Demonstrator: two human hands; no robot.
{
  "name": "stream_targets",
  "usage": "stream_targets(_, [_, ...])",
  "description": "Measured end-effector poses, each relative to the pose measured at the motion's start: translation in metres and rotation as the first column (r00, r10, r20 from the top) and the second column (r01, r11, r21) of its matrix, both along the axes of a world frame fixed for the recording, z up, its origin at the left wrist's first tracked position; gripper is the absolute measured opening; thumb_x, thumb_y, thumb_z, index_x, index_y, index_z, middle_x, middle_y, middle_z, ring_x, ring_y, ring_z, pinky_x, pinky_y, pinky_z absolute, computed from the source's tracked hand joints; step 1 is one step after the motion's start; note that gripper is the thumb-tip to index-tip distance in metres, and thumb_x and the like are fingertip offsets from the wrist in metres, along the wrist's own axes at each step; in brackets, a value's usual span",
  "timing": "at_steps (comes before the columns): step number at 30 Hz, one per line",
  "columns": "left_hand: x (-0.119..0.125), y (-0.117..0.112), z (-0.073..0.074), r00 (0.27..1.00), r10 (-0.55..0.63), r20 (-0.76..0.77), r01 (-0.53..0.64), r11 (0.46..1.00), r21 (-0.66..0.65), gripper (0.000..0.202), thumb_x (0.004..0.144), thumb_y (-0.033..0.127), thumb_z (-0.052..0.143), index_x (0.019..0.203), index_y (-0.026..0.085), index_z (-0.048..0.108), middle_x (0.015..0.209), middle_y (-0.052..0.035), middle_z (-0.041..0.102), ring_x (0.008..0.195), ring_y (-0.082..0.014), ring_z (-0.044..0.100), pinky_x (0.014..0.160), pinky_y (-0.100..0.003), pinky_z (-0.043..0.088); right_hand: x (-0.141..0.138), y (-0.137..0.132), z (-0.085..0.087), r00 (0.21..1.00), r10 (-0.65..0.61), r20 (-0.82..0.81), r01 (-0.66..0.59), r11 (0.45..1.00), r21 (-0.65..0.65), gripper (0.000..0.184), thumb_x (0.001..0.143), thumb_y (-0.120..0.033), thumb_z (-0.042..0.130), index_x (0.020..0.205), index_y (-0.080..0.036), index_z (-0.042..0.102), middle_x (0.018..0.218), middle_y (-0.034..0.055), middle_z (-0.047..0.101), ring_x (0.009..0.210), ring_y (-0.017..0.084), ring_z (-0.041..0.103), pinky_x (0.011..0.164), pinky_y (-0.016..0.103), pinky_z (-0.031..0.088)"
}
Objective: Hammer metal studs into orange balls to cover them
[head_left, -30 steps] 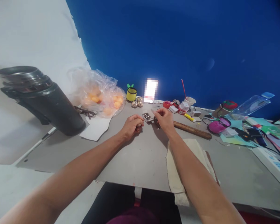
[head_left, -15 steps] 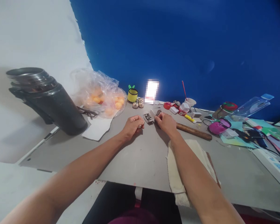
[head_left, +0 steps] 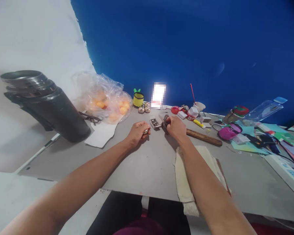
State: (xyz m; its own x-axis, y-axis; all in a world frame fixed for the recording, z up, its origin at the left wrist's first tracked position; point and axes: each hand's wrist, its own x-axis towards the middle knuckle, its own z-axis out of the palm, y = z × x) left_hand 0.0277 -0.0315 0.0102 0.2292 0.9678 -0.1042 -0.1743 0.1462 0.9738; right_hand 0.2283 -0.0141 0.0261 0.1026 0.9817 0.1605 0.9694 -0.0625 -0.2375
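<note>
My left fingers (head_left: 142, 126) hide most of the shiny bit (head_left: 146, 131), right fingers (head_left: 171, 121) half the hammer head (head_left: 164, 125); box (head_left: 155, 122) contents too tiny.

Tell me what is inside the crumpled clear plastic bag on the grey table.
Through the crumpled clear plastic bag show orange round balls. Folds and glare blur them, so their number and anything beneath them stay hidden.

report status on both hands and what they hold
Left hand shut on small shiny studded ball. Right hand shut on wooden-handled hammer, near its head. Small open box of studs lies between the hands.
</note>
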Motion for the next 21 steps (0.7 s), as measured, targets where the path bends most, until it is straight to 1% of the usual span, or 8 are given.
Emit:
stream_targets(3, [0.000,0.000,0.001,1.000,0.009,-0.006,-0.009,1.000,-0.007,0.018,0.066,0.029,0.067,0.066,0.018,0.053,0.061,0.0001,0.060,0.038,-0.0038,0.037,0.036,-0.018,0.020,0.000,-0.001,0.000,0.994,0.021,0.104,-0.020,1.000,-0.011,0.038,0.088,-0.014,0.052,0.121,-0.022,0.069,0.130,0.0116,0.068,0.124,0.028,0.059,0.096,0.036,0.048])
stream_targets(5, [0.000,0.000,0.001,1.000,0.010,-0.014,-0.010,1.000,-0.008,0.018,0.066,0.030,0.067,0.066,0.017,0.054,0.062,-0.0003,0.060,0.039,-0.0039,0.037,0.036,-0.018,0.020,0.001,-0.001,-0.001,0.989,0.012,0.146,-0.008,1.000,-0.027,0.040,0.089,-0.015,0.053,0.125,-0.021,0.068,0.130,0.0135,0.068,0.126,0.030,0.058,0.100,0.040,0.047])
stream_targets(10, [-0.001,0.001,0.000,0.999,-0.004,-0.033,0.004,1.000,-0.009,0.020,0.067,0.031,0.068,0.066,0.018,0.054,0.063,-0.0009,0.061,0.039,-0.0040,0.037,0.036,-0.019,0.020,0.007,0.002,-0.001,0.989,0.010,0.150,0.009,0.992,-0.125,0.040,0.090,-0.020,0.053,0.129,-0.020,0.066,0.130,0.0143,0.068,0.127,0.032,0.058,0.099,0.043,0.048])
stream_targets(14, [0.000,0.001,-0.001,0.999,-0.015,-0.048,0.014,1.000,-0.024,0.020,0.068,0.030,0.068,0.068,0.018,0.053,0.064,-0.0011,0.061,0.041,-0.0039,0.038,0.038,-0.018,0.021,0.012,0.004,-0.003,0.988,0.016,0.151,0.010,0.986,-0.169,0.035,0.096,-0.032,0.053,0.126,-0.020,0.067,0.131,0.0162,0.067,0.126,0.032,0.059,0.099,0.043,0.048])
stream_targets(16, [0.000,0.000,-0.001,0.997,-0.038,-0.072,0.036,0.999,-0.027,0.020,0.070,0.031,0.069,0.070,0.017,0.054,0.065,-0.0014,0.061,0.042,-0.0041,0.039,0.039,-0.018,0.023,0.013,0.005,-0.003,0.987,0.025,0.158,0.003,0.985,-0.175,0.034,0.097,-0.034,0.054,0.124,-0.019,0.067,0.132,0.0169,0.066,0.126,0.032,0.059,0.099,0.043,0.048])
stream_targets(18, [0.000,-0.002,0.000,0.990,-0.072,-0.118,0.070,0.997,-0.018,0.018,0.073,0.032,0.068,0.079,0.017,0.059,0.067,-0.0016,0.063,0.043,-0.0048,0.040,0.039,-0.018,0.025,0.013,0.005,-0.003,0.985,0.030,0.168,0.001,0.984,-0.176,0.034,0.097,-0.034,0.053,0.124,-0.019,0.067,0.132,0.0172,0.065,0.126,0.032,0.059,0.099,0.043,0.048])
stream_targets(19, [0.000,-0.003,0.001,0.986,-0.089,-0.144,0.090,0.996,-0.004,0.020,0.075,0.032,0.068,0.087,0.017,0.063,0.069,-0.0019,0.064,0.044,-0.0054,0.041,0.040,-0.018,0.026,0.012,0.005,-0.003,0.985,0.029,0.171,0.002,0.984,-0.178,0.034,0.098,-0.034,0.053,0.124,-0.019,0.067,0.132,0.0173,0.065,0.126,0.032,0.059,0.099,0.043,0.048])
stream_targets(21, [-0.001,-0.005,0.001,0.975,-0.123,-0.186,0.131,0.991,0.036,0.037,0.077,0.031,0.067,0.111,0.018,0.065,0.077,-0.0029,0.069,0.046,-0.0062,0.042,0.041,-0.019,0.029,0.012,0.005,-0.003,0.984,0.026,0.174,0.006,0.983,-0.181,0.034,0.098,-0.034,0.052,0.124,-0.018,0.067,0.131,0.0173,0.065,0.126,0.031,0.059,0.099,0.043,0.048])
